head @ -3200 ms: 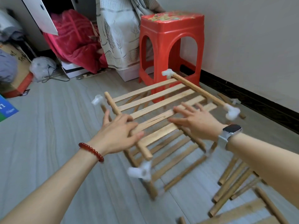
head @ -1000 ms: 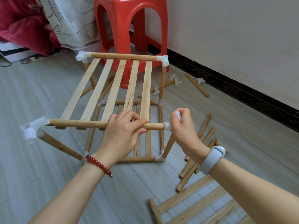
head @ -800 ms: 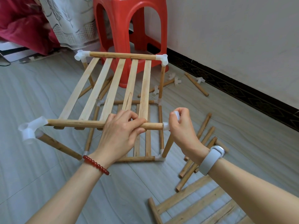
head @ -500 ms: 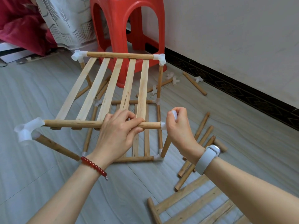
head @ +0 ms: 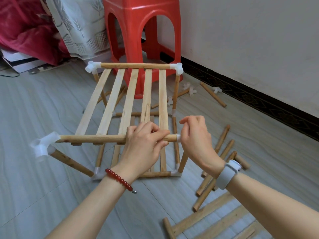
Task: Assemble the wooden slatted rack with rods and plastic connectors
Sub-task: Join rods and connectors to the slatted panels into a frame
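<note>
A two-tier wooden slatted rack (head: 127,104) stands on the floor, its upper shelf raised on rods joined by white plastic connectors. My left hand (head: 145,145) grips the near rod (head: 93,138) of the upper shelf towards its right end. My right hand (head: 195,137) is curled round the near right corner connector (head: 178,137), which is mostly hidden by the fingers. The near left connector (head: 42,145) sits skewed, with the rod end barely in it. The far connectors (head: 177,67) hold the back rod.
Loose rods (head: 222,152) lie on the floor to the right, and another slatted panel (head: 207,219) lies at the bottom right. Spare connectors (head: 191,90) and a rod (head: 213,96) lie near the wall. A red plastic stool (head: 138,31) stands behind the rack.
The rack was turned so its short side faces me, and both hands took hold at the near right corner. In the last second the hands barely move on the rod and connector.
</note>
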Available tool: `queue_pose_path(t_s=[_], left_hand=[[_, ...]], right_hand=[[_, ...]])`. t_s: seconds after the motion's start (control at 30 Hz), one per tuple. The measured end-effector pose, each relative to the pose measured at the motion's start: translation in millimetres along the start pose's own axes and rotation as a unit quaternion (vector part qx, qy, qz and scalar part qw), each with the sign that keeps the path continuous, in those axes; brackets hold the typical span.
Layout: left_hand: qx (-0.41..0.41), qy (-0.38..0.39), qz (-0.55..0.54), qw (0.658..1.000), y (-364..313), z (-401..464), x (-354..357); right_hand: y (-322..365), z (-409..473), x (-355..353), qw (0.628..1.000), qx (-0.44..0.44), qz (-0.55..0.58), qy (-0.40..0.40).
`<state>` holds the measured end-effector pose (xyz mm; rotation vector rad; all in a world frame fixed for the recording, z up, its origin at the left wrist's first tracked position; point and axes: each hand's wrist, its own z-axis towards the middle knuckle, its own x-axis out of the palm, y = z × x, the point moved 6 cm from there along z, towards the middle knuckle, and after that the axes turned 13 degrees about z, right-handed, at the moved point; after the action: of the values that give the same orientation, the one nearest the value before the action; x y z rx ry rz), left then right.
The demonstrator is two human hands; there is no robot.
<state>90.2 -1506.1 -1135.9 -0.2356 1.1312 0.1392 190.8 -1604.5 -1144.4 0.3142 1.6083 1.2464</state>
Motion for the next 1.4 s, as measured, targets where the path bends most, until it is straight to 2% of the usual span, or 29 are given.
queue_pose_path(t_s=[0.07, 0.17, 0.23, 0.3, 0.37, 0.43, 0.53, 0.63, 0.73, 0.93, 1.13, 1.27, 1.33, 1.4], left_hand=[[-0.008, 0.005, 0.025, 1.0, 12, -5, -11], [-0.091, -0.05, 0.067, 0.992, 59, -25, -44], [-0.182, -0.083, 0.097, 0.975, 102, -44, -65], [-0.269, -0.073, 0.131, 0.952, 146, -67, -79], [-0.314, -0.028, 0.085, 0.945, 179, -84, -83], [-0.308, 0.004, -0.033, 0.951, 196, -96, -79], [-0.31, 0.024, -0.127, 0.942, 206, -104, -70], [-0.315, 0.008, -0.154, 0.937, 206, -102, -66], [-0.347, -0.018, -0.152, 0.925, 209, -104, -64], [-0.422, -0.036, -0.259, 0.868, 221, -103, -64], [-0.43, -0.001, -0.244, 0.869, 216, -88, -53], [-0.485, -0.05, -0.264, 0.832, 208, -87, -49], [-0.491, -0.026, -0.293, 0.82, 208, -89, -52], [-0.466, 0.061, -0.341, 0.814, 206, -87, -56]], right_hand=[[15, 0, -1, 0.991, -0.072, -0.114, -0.002], [48, -3, 12, 0.97, -0.193, -0.151, 0.009], [70, -5, 38, 0.95, -0.262, -0.154, 0.069], [90, -10, 78, 0.92, -0.312, -0.181, 0.153], [107, -17, 114, 0.895, -0.347, -0.202, 0.196], [123, -25, 147, 0.876, -0.381, -0.207, 0.211], [142, -28, 179, 0.867, -0.399, -0.215, 0.207], [152, -24, 188, 0.87, -0.407, -0.205, 0.187], [146, -20, 191, 0.873, -0.384, -0.216, 0.209], [145, -16, 176, 0.887, -0.359, -0.205, 0.204], [140, -25, 162, 0.89, -0.352, -0.185, 0.223], [140, -25, 160, 0.888, -0.354, -0.184, 0.227], [140, -26, 158, 0.892, -0.352, -0.174, 0.224], [137, -28, 156, 0.892, -0.358, -0.173, 0.214]])
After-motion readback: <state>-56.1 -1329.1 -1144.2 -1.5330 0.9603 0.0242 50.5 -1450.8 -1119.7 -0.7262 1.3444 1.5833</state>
